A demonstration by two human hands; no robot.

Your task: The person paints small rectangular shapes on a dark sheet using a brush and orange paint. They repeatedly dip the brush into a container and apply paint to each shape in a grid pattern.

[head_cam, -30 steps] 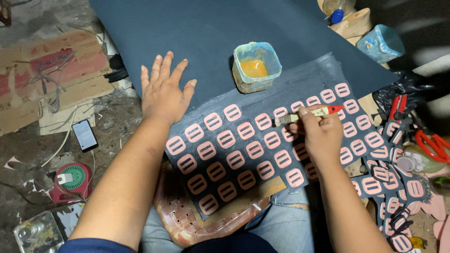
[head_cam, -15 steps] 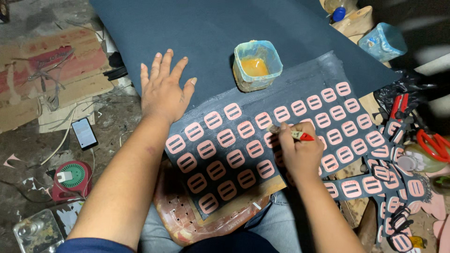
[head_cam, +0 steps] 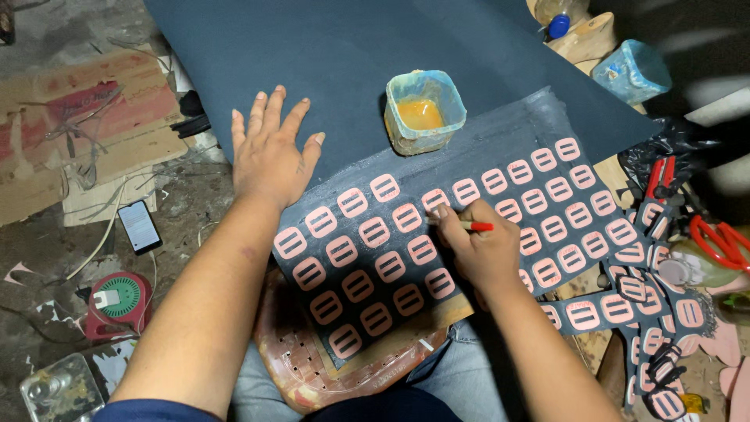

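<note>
Pink slotted pieces [head_cam: 391, 187] already fill the dark sheet [head_cam: 469, 227] in rows as the right hand [head_cam: 480, 246], fingers pinched on a red-handled tool [head_cam: 473, 226], works one at twelve o'clock of its knuckles, while the left hand [head_cam: 269, 152] lies flat, fingers spread, empty, at ten o'clock.

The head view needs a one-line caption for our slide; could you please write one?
Left hand flat on dark sheet; right hand holds red-handled tool over pink slotted pieces near amber-filled tub.

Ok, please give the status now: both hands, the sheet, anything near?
Left hand flat, open on dark blue sheet. Right hand pinching red-handled tool over pink slotted pieces. Square glue cup close behind.
</note>
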